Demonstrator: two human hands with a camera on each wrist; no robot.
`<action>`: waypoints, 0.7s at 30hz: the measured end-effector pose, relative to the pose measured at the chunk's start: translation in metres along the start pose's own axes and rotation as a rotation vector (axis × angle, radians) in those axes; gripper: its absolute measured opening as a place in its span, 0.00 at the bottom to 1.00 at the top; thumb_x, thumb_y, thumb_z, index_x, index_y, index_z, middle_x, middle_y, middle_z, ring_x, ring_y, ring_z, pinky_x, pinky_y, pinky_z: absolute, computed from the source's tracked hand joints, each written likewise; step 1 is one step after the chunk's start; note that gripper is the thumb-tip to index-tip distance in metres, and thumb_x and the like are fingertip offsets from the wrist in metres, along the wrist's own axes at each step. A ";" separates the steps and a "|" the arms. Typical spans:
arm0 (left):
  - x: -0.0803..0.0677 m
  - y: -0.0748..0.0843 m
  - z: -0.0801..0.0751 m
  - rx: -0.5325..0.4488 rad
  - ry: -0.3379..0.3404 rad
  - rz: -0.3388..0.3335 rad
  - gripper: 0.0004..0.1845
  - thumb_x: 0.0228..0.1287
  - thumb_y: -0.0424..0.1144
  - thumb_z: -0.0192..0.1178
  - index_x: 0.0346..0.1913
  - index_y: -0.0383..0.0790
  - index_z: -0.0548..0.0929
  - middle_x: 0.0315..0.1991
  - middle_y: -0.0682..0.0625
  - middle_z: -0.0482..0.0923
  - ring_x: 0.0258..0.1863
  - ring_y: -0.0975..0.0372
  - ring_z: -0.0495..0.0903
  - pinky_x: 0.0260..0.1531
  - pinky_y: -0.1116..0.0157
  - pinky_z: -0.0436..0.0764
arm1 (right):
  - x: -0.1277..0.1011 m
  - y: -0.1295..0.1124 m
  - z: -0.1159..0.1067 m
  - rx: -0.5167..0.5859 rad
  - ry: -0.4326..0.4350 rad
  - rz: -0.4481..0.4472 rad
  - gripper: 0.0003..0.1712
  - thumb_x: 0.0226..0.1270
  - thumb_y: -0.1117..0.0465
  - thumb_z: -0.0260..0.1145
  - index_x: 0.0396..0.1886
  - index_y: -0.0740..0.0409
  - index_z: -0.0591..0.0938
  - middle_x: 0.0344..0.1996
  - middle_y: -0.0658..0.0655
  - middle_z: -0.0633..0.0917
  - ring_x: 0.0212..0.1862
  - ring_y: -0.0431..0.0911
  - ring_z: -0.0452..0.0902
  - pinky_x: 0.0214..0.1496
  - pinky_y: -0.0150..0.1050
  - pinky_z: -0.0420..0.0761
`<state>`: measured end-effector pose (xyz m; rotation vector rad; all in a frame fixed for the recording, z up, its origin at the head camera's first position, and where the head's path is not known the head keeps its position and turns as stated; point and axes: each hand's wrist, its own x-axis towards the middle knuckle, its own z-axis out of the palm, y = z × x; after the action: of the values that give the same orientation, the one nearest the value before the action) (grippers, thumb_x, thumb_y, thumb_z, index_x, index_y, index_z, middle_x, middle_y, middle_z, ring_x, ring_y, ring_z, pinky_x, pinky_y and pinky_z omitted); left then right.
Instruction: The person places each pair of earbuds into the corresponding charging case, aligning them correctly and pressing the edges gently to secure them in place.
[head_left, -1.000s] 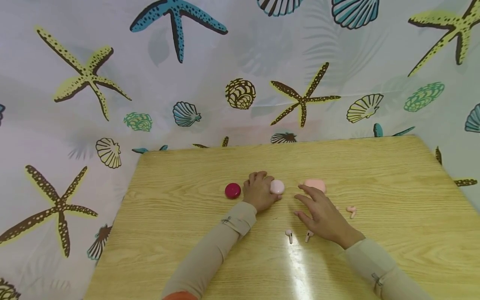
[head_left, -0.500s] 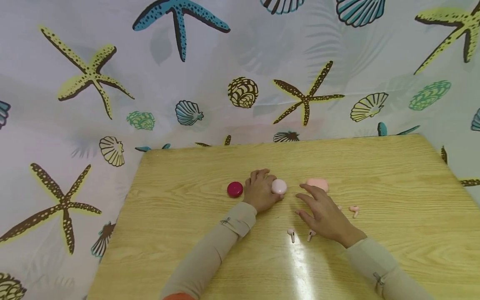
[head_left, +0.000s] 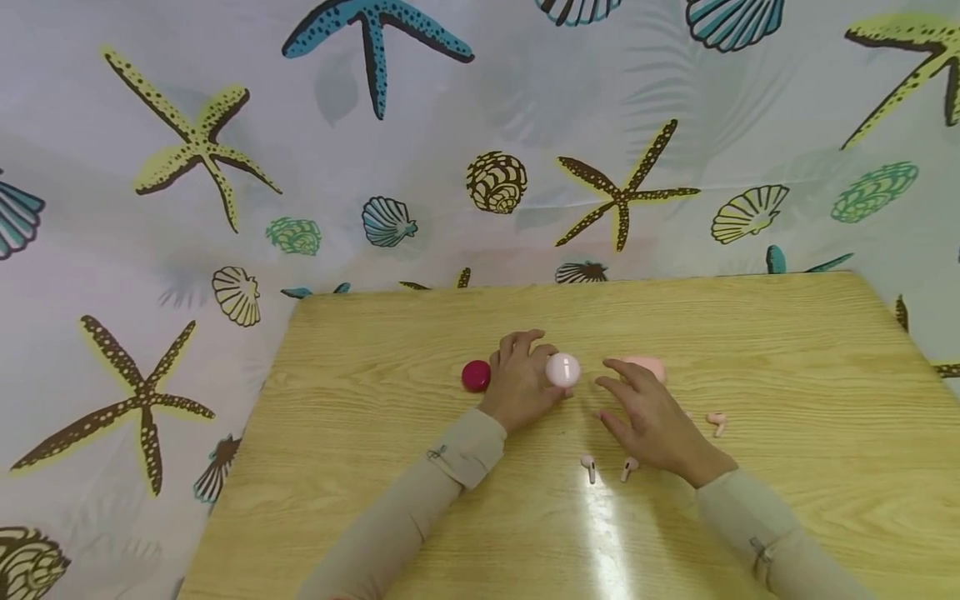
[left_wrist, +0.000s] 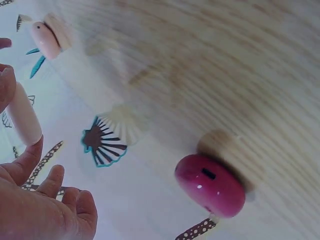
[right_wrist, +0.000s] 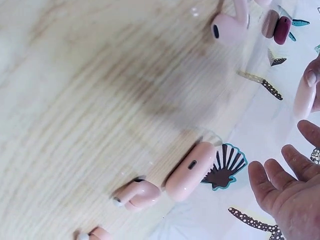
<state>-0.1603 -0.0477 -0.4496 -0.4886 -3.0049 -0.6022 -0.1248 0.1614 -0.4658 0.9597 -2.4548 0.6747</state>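
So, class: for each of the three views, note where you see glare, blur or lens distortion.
Head view: a white streak of glare lies on the wooden table near the small pale earbuds, and the table edges bow. Left wrist view: the wood grain is smeared, while the round magenta case stays fairly sharp. Right wrist view: the table blurs, and the oblong pink case shines.

Pretty simple setup: a light wooden table with a pale yellowish grain (head_left: 375, 467) fills the lower part of the head view. Right behind the table's far edge hangs a white curtain printed with starfish and seashells (head_left: 225, 250), in teal, yellow-green and brown, and it drops down past the table's left side too. Overhead light leaves a bright glossy streak on the tabletop near the front edge.
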 end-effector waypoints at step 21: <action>-0.031 -0.003 -0.016 0.198 0.432 0.357 0.28 0.48 0.55 0.72 0.51 0.47 0.77 0.64 0.46 0.67 0.64 0.51 0.65 0.57 0.54 0.72 | 0.046 -0.021 -0.017 0.089 -0.044 0.031 0.26 0.55 0.61 0.71 0.51 0.69 0.77 0.61 0.68 0.73 0.62 0.62 0.70 0.58 0.58 0.74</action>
<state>-0.1321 -0.0663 -0.4388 -0.7473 -2.4555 -0.3262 -0.1376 0.1339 -0.4214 0.9819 -2.5010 0.7866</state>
